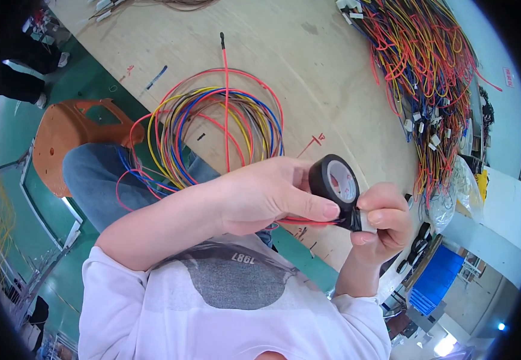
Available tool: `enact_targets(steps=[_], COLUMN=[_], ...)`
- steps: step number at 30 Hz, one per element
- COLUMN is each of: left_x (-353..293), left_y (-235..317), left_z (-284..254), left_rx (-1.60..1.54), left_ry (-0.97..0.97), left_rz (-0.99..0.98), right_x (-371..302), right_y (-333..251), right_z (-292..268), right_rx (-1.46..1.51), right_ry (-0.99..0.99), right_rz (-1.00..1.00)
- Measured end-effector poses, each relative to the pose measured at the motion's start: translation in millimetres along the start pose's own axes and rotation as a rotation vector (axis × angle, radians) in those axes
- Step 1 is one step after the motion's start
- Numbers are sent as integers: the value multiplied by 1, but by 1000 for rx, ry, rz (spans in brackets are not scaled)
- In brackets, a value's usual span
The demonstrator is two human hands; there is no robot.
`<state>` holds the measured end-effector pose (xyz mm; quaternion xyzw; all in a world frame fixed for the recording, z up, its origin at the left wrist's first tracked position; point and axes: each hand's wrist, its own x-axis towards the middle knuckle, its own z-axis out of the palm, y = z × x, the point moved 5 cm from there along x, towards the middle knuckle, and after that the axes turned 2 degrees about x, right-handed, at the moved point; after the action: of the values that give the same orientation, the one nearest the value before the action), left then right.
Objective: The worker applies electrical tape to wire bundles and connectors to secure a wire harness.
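My left hand (pixel 272 193) reaches in from the left, its fingers closed around a roll of black tape (pixel 319 181) with a pale core. Its thumb also lies along red wires (pixel 308 222) that run under it toward the right. My right hand (pixel 386 219) pinches a small white connector (pixel 367 221) at the end of those wires. Black tape wraps the wires just beside the connector, close under the roll. To the left, a coil of red, yellow, blue and brown wires (pixel 179 135) rests on the table edge, partly over my leg. One red wire with a black tip stretches away from me.
The wooden table (pixel 308 72) extends ahead. A big heap of coloured wires with white connectors (pixel 419 66) lies at the far right. An orange stool (pixel 56 144) stands by my leg at left. A blue bin (pixel 437 279) and clear plastic bags (pixel 443 207) are at right.
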<state>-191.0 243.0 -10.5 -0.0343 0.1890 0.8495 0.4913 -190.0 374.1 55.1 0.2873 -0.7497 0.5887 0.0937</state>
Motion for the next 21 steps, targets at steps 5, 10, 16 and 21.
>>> enact_targets(steps=[5,10,16,21], left_x=[-1,-12,-14,-33], left_y=[4,19,12,29], left_z=[2,6,14,33], left_rx=[-45,119,458,1067], left_ry=[82,192,96,313], left_rz=[119,304,588,846], right_x=[1,-1,3,7], right_y=[-1,-3,-5,-1], right_z=[2,4,7,9], right_rx=[-67,-85,-3,-4], right_ry=[-32,-32,-20,-31], right_rz=[-31,31,41,58])
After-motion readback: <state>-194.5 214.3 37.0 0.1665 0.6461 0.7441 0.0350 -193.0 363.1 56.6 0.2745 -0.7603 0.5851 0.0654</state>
